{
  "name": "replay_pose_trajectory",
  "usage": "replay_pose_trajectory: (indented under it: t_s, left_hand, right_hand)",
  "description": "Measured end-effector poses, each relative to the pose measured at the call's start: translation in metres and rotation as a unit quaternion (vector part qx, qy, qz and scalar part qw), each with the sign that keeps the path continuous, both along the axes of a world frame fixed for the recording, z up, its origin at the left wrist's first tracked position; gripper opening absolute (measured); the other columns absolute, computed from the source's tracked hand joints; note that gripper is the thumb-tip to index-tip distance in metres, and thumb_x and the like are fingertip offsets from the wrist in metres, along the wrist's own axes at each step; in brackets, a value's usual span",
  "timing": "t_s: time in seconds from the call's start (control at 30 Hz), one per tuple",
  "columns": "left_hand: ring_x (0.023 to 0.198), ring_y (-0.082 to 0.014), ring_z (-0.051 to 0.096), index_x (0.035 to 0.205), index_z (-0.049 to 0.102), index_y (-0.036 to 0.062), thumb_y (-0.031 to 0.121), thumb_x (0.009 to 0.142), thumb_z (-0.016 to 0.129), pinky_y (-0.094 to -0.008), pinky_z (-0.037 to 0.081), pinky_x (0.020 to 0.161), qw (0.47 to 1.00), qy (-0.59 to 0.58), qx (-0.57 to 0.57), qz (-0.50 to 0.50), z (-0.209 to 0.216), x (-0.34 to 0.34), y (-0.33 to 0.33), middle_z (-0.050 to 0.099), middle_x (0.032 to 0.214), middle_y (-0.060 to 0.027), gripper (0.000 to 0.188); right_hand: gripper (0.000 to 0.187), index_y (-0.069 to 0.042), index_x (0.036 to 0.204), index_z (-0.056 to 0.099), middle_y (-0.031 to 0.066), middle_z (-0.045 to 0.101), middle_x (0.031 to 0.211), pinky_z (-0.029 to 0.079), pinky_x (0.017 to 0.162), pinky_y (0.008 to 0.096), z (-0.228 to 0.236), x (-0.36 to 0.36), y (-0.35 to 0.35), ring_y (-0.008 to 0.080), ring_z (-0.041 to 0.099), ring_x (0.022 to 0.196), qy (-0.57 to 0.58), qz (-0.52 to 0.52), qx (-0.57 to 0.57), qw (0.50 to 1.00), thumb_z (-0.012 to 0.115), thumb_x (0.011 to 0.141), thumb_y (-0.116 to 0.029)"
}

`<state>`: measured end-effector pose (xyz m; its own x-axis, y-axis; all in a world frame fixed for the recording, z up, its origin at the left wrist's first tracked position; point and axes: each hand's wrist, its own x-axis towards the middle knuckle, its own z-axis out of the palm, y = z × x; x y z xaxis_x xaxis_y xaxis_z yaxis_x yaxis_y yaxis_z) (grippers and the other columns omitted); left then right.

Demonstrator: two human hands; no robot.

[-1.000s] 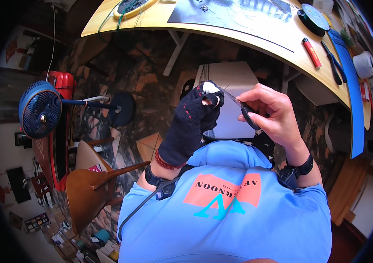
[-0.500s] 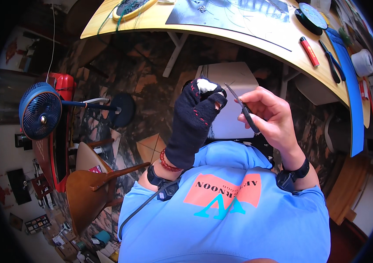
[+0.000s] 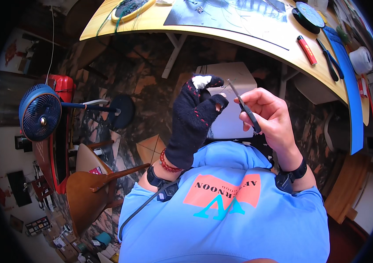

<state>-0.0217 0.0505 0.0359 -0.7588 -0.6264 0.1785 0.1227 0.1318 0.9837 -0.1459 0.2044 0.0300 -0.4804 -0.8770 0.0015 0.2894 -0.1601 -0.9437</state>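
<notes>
My left hand [image 3: 197,107] wears a black fingerless-looking glove with red stitching and a white patch on the forefinger. Its thumb and forefinger stand apart; its other fingers are hidden. My right hand [image 3: 269,111], bare, pinches a slim pointed tool [image 3: 248,114] with a dark handle and a thin metallic end. Whether it is a file or a small cutter cannot be made out. Its tip points up and left, close to the gloved fingertips. A fine wire-like strand shows beside that tip. Both hands hover over a pale seat [image 3: 241,81].
Ahead, a wooden table [image 3: 151,27] holds a dark sheet [image 3: 186,15], a yellow-rimmed hoop [image 3: 127,17] with green threads, a spool [image 3: 308,17], a red lighter [image 3: 306,50], pliers [image 3: 330,59] and a blue strip [image 3: 354,118]. At left stand a fan [image 3: 40,111] and a chair [image 3: 85,193].
My left thumb and forefinger have parted from a closed pinch. The right hand keeps its grip, and the tool has shifted slightly, its tip still near the glove.
</notes>
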Motion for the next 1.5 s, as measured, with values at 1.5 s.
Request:
replay_pose_trajectory:
  t_s: [1.5]
  left_hand:
    - [0.077, -0.0047, 0.054, 0.095, 0.068, 0.0023, 0.002, 0.091, 0.064, -0.0210, 0.044, 0.068, 0.998, 0.034, 0.055, -0.017, 0.001, 0.000, 0.001, 0.062, 0.084, 0.0030, 0.005]
  right_hand:
    - [0.022, -0.001, 0.100, 0.062, -0.0003, 0.062, 0.083, 0.044, 0.058, 0.0178, -0.004, -0.001, 0.005, 0.0021, 0.057, 0.070, 0.097, 0.000, 0.022, 0.995, 0.074, 0.083, -0.008]
